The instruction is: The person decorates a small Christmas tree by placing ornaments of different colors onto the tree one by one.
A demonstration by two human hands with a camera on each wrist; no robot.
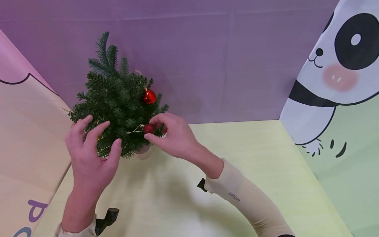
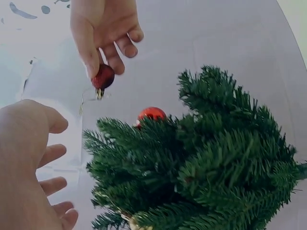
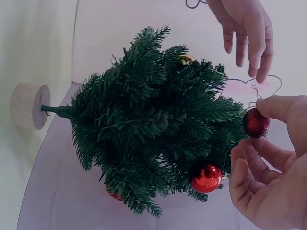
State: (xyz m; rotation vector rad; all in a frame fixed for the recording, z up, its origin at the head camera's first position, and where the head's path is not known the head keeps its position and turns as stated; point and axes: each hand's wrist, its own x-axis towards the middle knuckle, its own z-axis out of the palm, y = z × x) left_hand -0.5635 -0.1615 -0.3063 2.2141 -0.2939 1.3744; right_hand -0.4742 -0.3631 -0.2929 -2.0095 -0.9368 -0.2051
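A small green artificial Christmas tree stands toward the table's back left. Between thumb and fingertips, my right hand pinches a dark red glittery bauble in front of the tree's right side. A thin gold hanging loop trails from the bauble's gold cap. My left hand hovers at the tree's front left, fingers spread and holding nothing. One shiny red bauble hangs among the branches. A gold ornament shows partly through the needles, and another red bauble is mostly hidden.
The tree's pale round base rests on the light yellow table. Behind it rises a purple backdrop. A cream panel borders the left, and a panda-printed panel borders the right.
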